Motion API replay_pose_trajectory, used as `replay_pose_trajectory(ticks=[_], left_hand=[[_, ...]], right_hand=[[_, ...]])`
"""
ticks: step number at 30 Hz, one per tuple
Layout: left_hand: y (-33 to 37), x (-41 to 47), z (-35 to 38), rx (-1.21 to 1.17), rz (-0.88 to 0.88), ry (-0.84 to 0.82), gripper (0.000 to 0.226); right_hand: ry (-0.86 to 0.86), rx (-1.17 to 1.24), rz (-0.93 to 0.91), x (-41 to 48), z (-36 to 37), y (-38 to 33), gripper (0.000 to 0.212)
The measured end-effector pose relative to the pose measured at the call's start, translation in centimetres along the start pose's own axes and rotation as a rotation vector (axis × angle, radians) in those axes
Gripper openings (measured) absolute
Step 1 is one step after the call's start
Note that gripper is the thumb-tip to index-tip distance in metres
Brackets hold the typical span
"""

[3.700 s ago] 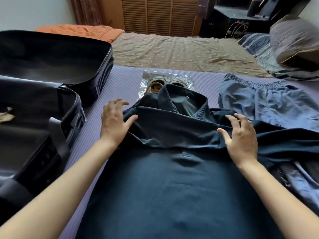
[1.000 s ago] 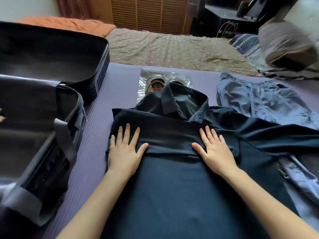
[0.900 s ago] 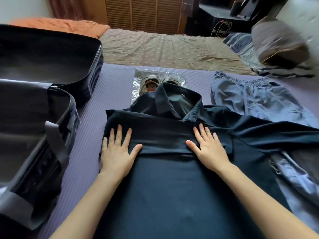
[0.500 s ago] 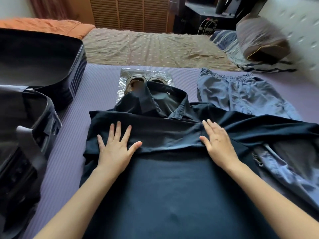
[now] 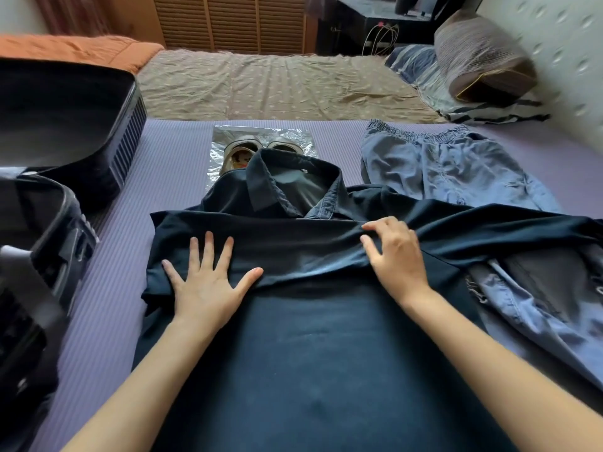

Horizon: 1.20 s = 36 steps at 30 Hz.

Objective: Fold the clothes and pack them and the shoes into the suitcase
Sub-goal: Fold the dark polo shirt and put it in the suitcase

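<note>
Navy shirt point(image 5: 310, 353) spread flat (sleeve folded across); shoes point(image 5: 239, 154) bagged beyond; suitcase point(image 5: 127, 135) open left.

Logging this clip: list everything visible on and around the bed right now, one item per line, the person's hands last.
suitcase: 1, black, open, at left
navy shirt: 1, dark navy, centre, collar away from the person
shoes: 1 pair, beige, just beyond the collar
plastic bag: 1, clear, around or under the shoes
trousers: 1, light blue, far right of mat
denim garment: 1, blue, near right, partly under the shirt
mat: 1, purple, under the clothes
sheet: 1, beige, behind the mat
blanket: 1, orange, far left
pillow: 1, grey-brown, far right
left hand: flat, pressing the shirt
right hand: fingers curled on the shirt's fold
</note>
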State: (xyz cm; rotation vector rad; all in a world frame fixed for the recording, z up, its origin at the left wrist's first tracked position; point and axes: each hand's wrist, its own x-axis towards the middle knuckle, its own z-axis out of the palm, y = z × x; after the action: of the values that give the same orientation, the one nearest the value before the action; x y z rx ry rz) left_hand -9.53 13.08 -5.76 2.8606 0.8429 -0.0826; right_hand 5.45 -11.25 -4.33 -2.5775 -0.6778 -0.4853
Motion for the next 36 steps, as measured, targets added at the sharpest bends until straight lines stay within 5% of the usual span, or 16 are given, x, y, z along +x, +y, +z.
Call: replay_pose_trajectory(ticks=[6, 14, 17, 21, 26, 31, 36], left_hand=[[1.1, -0.6, 0.9, -0.008, 0.046, 0.011, 0.078], [3.1, -0.8, -0.5, 0.038, -0.030, -0.090, 0.074], [7.6, -2.0, -1.5, -0.018, 0.048, -0.061, 0.068], [14.9, -4.2, -1.5, -0.148, 0.347, 0.043, 0.059], [20.7, -4.1, 0.8, -0.099, 0.498, -0.081, 0.062], [22.2, -4.2, 3.2, -0.014, 0.484, -0.233, 0.071], [21.8, -3.4, 2.7, -0.058, 0.493, -0.261, 0.068]], right_hand=[[-0.489, -0.072, 0.051, -2.4, 1.0, 0.3, 0.058], [-0.546, 0.180, 0.090, -2.2, 0.0, 0.5, 0.057], [-0.416, 0.386, 0.121, -3.2, -2.4, 1.7, 0.052], [-0.189, 0.362, 0.136, -5.2, -6.8, 5.5, 0.038], [0.103, 0.324, 0.328, -6.4, -11.4, 12.5, 0.025], [0.125, 0.305, 0.619, -5.5, -13.7, 17.4, 0.037], [0.157, -0.033, 0.536, -4.0, -13.5, 19.2, 0.041]])
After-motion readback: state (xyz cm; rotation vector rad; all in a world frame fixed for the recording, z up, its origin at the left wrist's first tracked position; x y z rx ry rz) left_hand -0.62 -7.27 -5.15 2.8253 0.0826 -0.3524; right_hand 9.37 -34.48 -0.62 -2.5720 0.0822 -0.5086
